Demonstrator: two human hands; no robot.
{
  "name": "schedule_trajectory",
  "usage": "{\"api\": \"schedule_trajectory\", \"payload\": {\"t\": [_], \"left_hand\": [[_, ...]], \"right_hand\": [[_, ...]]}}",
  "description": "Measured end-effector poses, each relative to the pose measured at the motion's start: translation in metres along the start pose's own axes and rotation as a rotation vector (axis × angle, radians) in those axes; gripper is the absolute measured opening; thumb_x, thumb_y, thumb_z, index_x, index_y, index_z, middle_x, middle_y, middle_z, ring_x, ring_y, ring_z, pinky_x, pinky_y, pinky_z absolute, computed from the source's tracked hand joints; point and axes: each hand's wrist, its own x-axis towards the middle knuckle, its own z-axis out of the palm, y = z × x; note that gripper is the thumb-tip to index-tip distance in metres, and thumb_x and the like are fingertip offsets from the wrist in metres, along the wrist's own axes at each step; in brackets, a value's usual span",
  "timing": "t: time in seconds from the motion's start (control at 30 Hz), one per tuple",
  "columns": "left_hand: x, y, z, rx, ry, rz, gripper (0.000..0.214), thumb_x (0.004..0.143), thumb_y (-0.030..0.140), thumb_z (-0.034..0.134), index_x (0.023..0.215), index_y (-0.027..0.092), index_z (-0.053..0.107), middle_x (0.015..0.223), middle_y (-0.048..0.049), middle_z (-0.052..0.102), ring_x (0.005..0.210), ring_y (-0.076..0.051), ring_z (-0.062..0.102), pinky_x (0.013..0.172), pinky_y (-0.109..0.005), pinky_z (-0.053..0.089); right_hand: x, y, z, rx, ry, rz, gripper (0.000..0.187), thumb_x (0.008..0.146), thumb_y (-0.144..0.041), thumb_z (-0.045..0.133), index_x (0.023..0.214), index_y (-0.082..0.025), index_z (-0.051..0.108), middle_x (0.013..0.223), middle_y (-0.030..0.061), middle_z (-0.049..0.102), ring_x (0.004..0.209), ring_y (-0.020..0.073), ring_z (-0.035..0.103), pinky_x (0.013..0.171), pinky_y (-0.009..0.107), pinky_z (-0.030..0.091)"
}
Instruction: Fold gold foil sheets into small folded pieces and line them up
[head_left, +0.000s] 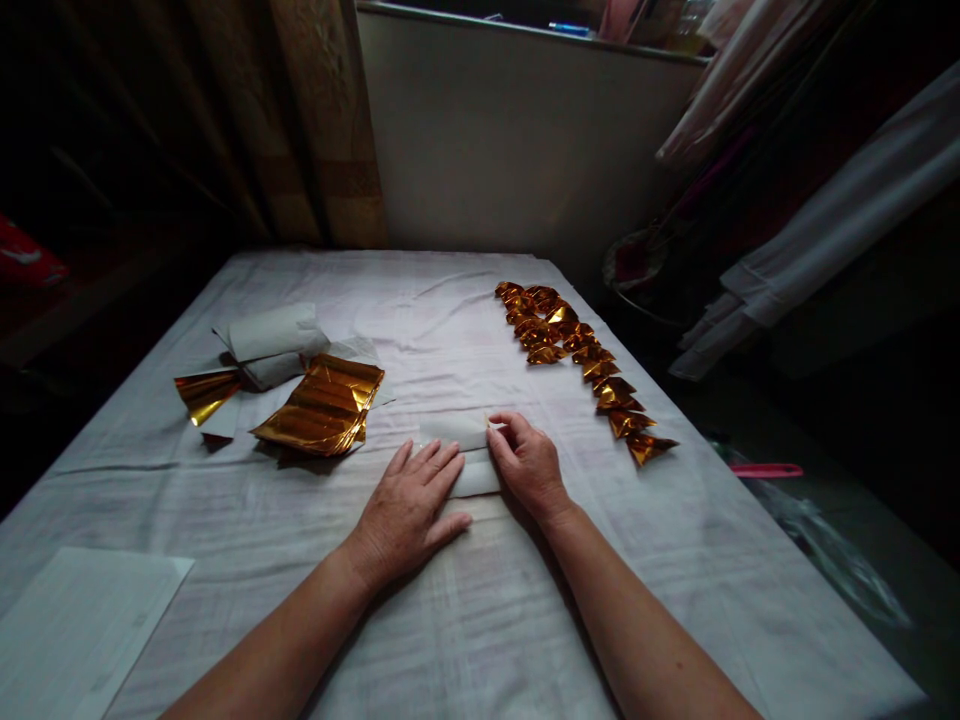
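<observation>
A small white sheet of paper (474, 478), partly folded, lies on the cloth-covered table in front of me. My left hand (415, 503) rests flat on its left part with the fingers spread. At the sheet's upper right corner, my right hand (527, 460) pinches the edge between thumb and fingers. Left of my hands is a stack of gold foil paper (322, 405). To the right, folded gold foil pieces (619, 392) are lined up in two overlapping rows. What lies under my left palm is hidden.
Behind the foil stack are white paper sheets (270, 332) and a curled gold foil sheet (206, 392). A large white sheet (82, 625) lies at the front left. A curtain (315, 120) hangs beyond the table; clothes (832, 240) hang at the right, above a pink-handled item (766, 470).
</observation>
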Motion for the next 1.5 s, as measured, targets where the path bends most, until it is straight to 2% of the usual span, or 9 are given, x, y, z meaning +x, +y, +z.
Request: {"api": "schedule_trajectory", "payload": {"t": [0.2,0.33,0.47,0.63,0.8,1.0,1.17,1.33,1.5], "left_hand": [[-0.001,-0.001,0.005,0.041,0.035,-0.106,0.047,0.094,0.041,0.053,0.135,0.019,0.055,0.143,-0.0121,0.055,0.135,-0.03,0.047,0.116,-0.056,0.026],[-0.001,-0.002,0.006,0.06,0.088,-0.166,0.045,0.094,0.037,0.052,0.134,0.019,0.056,0.141,-0.0123,0.057,0.133,-0.03,0.049,0.115,-0.056,0.027],[0.0,-0.004,0.004,0.049,0.084,-0.173,0.043,0.094,0.036,0.051,0.133,0.018,0.056,0.139,-0.0123,0.058,0.13,-0.03,0.052,0.114,-0.057,0.029],[0.0,-0.006,0.002,0.031,0.088,-0.179,0.041,0.094,0.035,0.052,0.132,0.019,0.057,0.138,-0.0122,0.06,0.129,-0.029,0.053,0.113,-0.056,0.029],[0.002,-0.008,-0.001,0.021,0.062,-0.177,0.049,0.09,0.044,0.06,0.132,0.019,0.056,0.137,-0.0128,0.06,0.127,-0.03,0.054,0.111,-0.055,0.031],[0.006,-0.01,-0.002,0.019,0.087,-0.185,0.036,0.092,0.036,0.06,0.124,0.021,0.062,0.131,-0.01,0.065,0.122,-0.027,0.058,0.106,-0.05,0.035],[0.008,-0.012,0.001,-0.012,0.115,-0.182,0.03,0.093,0.033,0.059,0.12,0.023,0.065,0.128,-0.0078,0.067,0.119,-0.025,0.059,0.105,-0.048,0.036],[0.008,-0.013,0.002,-0.035,0.141,-0.183,0.029,0.093,0.035,0.058,0.118,0.023,0.065,0.125,-0.0079,0.068,0.117,-0.025,0.06,0.105,-0.048,0.037],[0.004,-0.014,0.004,-0.073,0.158,-0.179,0.045,0.084,0.043,0.068,0.122,0.021,0.059,0.126,-0.0108,0.066,0.119,-0.027,0.059,0.11,-0.051,0.034]], "right_hand": [[-0.001,0.006,-0.008,0.106,-0.111,-0.062,0.028,0.09,-0.025,0.044,0.109,-0.022,0.065,0.086,0.0029,0.076,0.081,0.0187,0.07,0.078,0.03,0.051],[-0.004,0.012,-0.013,0.132,-0.19,-0.127,0.037,0.082,-0.012,0.047,0.113,-0.023,0.065,0.09,0.0013,0.076,0.088,0.019,0.069,0.089,0.036,0.05],[-0.006,0.014,-0.017,0.093,-0.245,-0.195,0.049,0.074,-0.006,0.051,0.117,-0.025,0.064,0.099,0.0017,0.076,0.094,0.0196,0.067,0.094,0.04,0.046],[-0.008,0.011,-0.022,0.088,-0.29,-0.25,0.051,0.074,-0.006,0.052,0.12,-0.024,0.063,0.104,0.0029,0.074,0.099,0.0199,0.065,0.095,0.04,0.043],[-0.008,0.011,-0.023,0.064,-0.316,-0.256,0.05,0.075,-0.008,0.058,0.122,-0.026,0.062,0.103,0.0024,0.073,0.098,0.0196,0.064,0.095,0.04,0.042],[-0.009,0.009,-0.023,0.015,-0.352,-0.277,0.046,0.076,-0.017,0.07,0.121,-0.026,0.062,0.109,0.0045,0.07,0.104,0.0223,0.061,0.097,0.043,0.04],[-0.01,0.005,-0.016,-0.12,-0.303,-0.373,0.04,0.074,-0.029,0.079,0.113,-0.026,0.068,0.114,0.007,0.067,0.107,0.0257,0.059,0.095,0.044,0.04],[-0.01,0.003,-0.008,-0.182,-0.194,-0.472,0.022,0.082,-0.027,0.072,0.103,-0.026,0.072,0.103,0.0062,0.069,0.099,0.023,0.06,0.088,0.04,0.042],[-0.008,0.005,-0.003,-0.173,-0.155,-0.474,0.014,0.085,-0.027,0.069,0.099,-0.025,0.073,0.098,0.0057,0.07,0.095,0.0219,0.061,0.085,0.037,0.042]]}}
